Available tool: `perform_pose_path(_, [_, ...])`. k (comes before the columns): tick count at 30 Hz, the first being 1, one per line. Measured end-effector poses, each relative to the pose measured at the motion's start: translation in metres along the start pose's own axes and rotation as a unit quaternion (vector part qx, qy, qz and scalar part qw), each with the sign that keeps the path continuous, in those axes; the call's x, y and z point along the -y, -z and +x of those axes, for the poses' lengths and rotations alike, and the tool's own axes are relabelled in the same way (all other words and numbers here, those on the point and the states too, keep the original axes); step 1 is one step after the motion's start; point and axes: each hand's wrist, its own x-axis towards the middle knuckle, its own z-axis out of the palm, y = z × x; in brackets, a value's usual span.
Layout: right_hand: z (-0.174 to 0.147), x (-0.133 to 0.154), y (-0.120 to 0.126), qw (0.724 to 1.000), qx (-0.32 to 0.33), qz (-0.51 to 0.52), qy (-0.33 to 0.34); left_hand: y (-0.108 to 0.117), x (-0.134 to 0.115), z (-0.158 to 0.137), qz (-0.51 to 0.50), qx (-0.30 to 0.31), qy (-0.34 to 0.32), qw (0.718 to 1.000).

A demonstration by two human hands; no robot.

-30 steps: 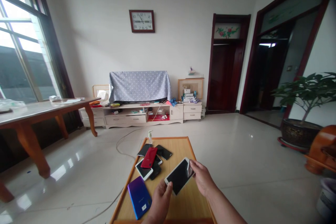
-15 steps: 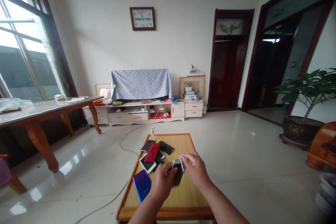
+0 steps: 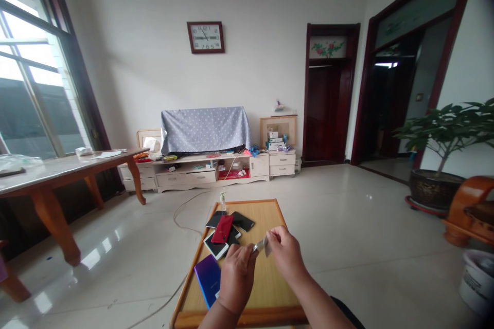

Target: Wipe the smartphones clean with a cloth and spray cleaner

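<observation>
Over the low wooden table (image 3: 269,272), my left hand (image 3: 237,272) is closed around a smartphone (image 3: 258,245), which shows nearly edge-on; most of it hides behind my fingers. My right hand (image 3: 283,252) pinches a thin pale cloth-like piece (image 3: 267,247) beside the phone's far end. Whether the cloth touches the phone I cannot tell. To the left of my hands lie a purple-blue phone (image 3: 207,277), a white-framed phone (image 3: 216,244), a red phone (image 3: 223,229) and several dark phones (image 3: 243,221), partly overlapping.
A clear pump bottle (image 3: 223,200) stands at the table's far left corner. Beyond are a low white cabinet (image 3: 185,179) and a cloth-covered shape (image 3: 206,131). A larger table (image 3: 77,168) is at left; a potted plant (image 3: 436,187) and a bucket (image 3: 478,280) are at right.
The phone in my left hand has turned from showing its dark face to nearly edge-on. My right hand has moved slightly off its edge with the cloth. The view has tilted a little upward.
</observation>
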Motion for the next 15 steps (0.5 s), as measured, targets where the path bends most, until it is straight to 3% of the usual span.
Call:
perform_pose_path(3, [0.006, -0.001, 0.007, 1.000, -0.009, -0.007, -0.007, 0.001, 0.000, 0.000, 0.006, -0.004, -0.006, 1.000])
perform_pose_path(8, [-0.005, 0.013, -0.001, 0.999, 0.029, 0.005, 0.030, 0.002, -0.004, 0.003, 0.018, 0.003, -0.020, 1.000])
perform_pose_path(15, [0.001, 0.012, -0.001, 1.000, 0.007, -0.005, 0.007, 0.005, -0.002, 0.001, 0.014, -0.005, -0.009, 1.000])
